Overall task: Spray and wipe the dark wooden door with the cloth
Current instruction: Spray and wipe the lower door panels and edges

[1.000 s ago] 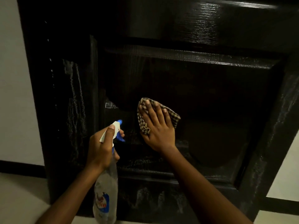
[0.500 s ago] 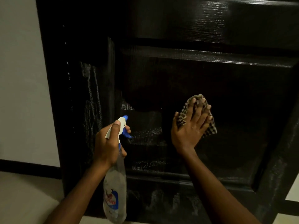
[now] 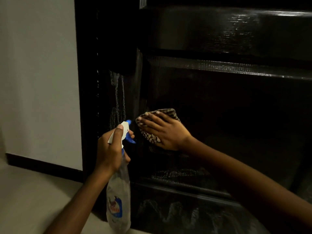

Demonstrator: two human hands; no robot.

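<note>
Now cloth point(image 3: 168, 114) under R hand point(image 3: 166, 130), on door point(image 3: 219, 107)

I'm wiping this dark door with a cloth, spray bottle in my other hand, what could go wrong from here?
The spray bottle nozzle points toward your right hand, close by; a squeeze from the left hand would likely wet your fingers rather than the door. The cloth is only pressed under flat fingers, so it may slip out. Whitish streaks low on the door may dry on if missed.

Plain pale wall point(image 3: 37, 81) at left, black baseboard point(image 3: 42, 164) along its bottom edge, light-coloured floor point(image 3: 33, 200) below it, dim light.
</note>
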